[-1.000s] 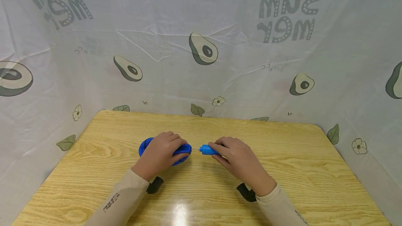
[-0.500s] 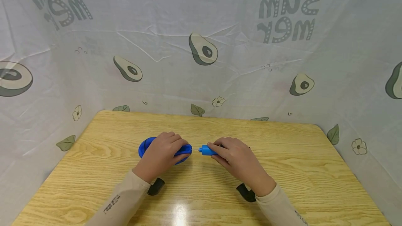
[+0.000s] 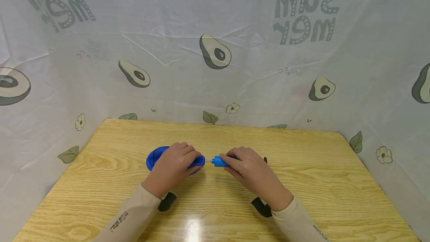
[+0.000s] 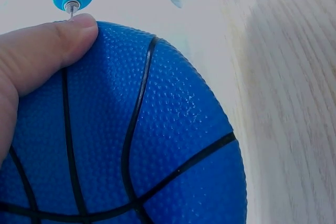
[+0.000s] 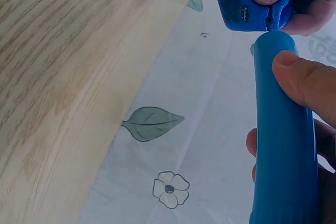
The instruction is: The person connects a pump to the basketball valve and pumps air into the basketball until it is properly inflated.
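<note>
A soft, partly caved-in blue basketball [image 4: 178,103] with black seam lines is gripped by my left hand [image 3: 172,165], thumb near its top edge in the left wrist view. My right hand [image 3: 255,173] holds a light-blue hand pump [image 5: 283,145], fingers and thumb wrapped around its barrel. From the pump's tip a thin metal needle [image 4: 72,10] points at the ball, its end hidden behind the left thumb. In the head view the pump lies level, pointing left, with a short gap between its nozzle and the ball. Most of its barrel is covered by the right hand there.
Both hands work over the middle of a wood-grain table [image 3: 215,204]. A white curtain [image 3: 168,47] printed with avocados and leaves hangs behind and at both sides. Black wrist mounts [image 3: 167,201] show beside the sleeves.
The pump has moved slightly left toward the basketball, and less of the needle shows between them. The left hand keeps its grip on the ball. The head view has shifted a little.
</note>
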Demonstrator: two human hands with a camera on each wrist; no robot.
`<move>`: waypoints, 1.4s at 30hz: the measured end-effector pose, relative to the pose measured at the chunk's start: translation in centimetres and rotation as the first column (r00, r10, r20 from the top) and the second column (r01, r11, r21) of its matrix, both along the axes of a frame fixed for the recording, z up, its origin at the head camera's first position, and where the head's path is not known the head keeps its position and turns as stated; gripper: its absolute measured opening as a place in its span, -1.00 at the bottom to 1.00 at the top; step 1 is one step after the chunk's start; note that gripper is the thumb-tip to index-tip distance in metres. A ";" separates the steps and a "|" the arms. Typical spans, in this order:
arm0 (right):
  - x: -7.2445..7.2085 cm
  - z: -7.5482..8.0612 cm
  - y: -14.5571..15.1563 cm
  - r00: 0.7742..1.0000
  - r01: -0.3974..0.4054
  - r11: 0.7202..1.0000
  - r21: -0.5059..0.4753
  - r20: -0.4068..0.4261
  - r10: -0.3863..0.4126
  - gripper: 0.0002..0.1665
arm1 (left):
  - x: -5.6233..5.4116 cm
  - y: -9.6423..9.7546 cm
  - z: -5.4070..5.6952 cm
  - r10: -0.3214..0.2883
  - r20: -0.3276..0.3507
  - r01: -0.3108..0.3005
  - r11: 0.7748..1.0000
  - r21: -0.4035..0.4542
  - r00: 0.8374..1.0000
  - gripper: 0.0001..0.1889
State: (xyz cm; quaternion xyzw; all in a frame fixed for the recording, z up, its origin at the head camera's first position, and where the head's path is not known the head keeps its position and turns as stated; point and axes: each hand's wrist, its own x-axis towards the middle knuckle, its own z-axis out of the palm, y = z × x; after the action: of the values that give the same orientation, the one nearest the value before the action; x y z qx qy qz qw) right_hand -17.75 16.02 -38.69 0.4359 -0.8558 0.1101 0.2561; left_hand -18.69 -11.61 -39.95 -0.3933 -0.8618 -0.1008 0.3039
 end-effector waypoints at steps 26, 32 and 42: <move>-0.2 0.2 -0.3 0.989 0.103 0.994 0.025 0.102 -0.105 -0.42 | -0.2 0.2 -0.4 -0.009 0.121 -0.001 0.997 0.082 0.993 -0.80; 0.1 0.6 -0.1 0.963 0.239 0.968 0.074 0.109 -0.246 -0.52 | -0.2 0.2 -0.2 -0.001 0.098 -0.007 0.996 0.085 0.995 -0.79; 0.3 1.2 0.4 0.939 0.297 0.948 0.117 0.145 -0.312 -0.63 | -0.2 -0.1 -0.2 0.043 0.104 -0.049 0.997 0.055 0.994 -0.74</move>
State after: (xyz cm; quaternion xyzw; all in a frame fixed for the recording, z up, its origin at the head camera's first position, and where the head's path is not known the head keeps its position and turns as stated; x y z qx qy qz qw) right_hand -17.43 16.43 -37.47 0.2991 -0.9351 0.0639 0.1790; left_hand -18.89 -11.67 -40.17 -0.3588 -0.8819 -0.1385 0.2726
